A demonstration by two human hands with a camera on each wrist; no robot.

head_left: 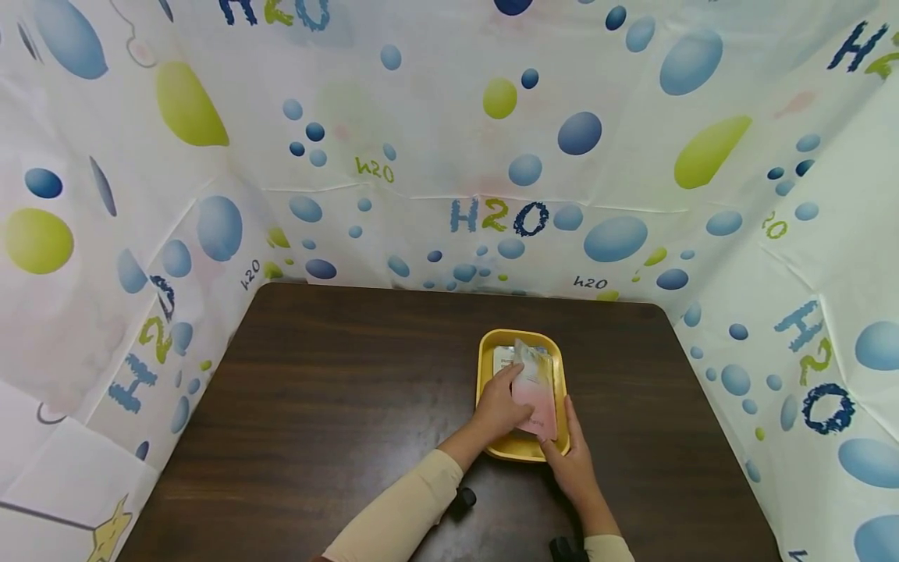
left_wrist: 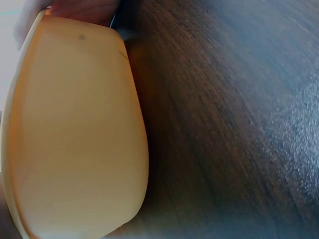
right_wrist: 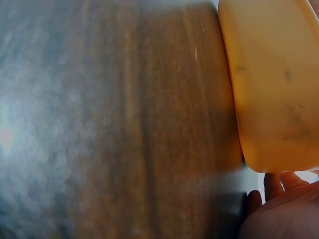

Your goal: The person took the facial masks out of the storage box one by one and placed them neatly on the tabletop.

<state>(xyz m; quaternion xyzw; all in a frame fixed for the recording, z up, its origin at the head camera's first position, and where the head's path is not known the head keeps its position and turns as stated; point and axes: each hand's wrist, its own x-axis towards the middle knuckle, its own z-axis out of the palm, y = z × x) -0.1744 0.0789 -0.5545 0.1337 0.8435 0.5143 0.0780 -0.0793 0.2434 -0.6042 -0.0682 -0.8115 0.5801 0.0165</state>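
A yellow rectangular tray [head_left: 521, 448] stands on the table in the head view. In it lies a soft flat packet [head_left: 539, 394], whitish at the far end and pink at the near end. My left hand [head_left: 499, 404] reaches over the tray's left side and holds the packet by its left edge, thumb on top. My right hand [head_left: 574, 460] grips the tray's near right corner, with fingers along the outer wall and thumb at the rim beside the packet's lower corner. Part of another pale packet [head_left: 501, 357] shows underneath. Both wrist views show mostly the tray's outer wall.
The dark wooden table [head_left: 337, 406] extends to both sides of the tray. A white curtain-like sheet [head_left: 435, 101] with blue and green dots surrounds its back and sides. Black devices [head_left: 461, 501] sit at both wrists.
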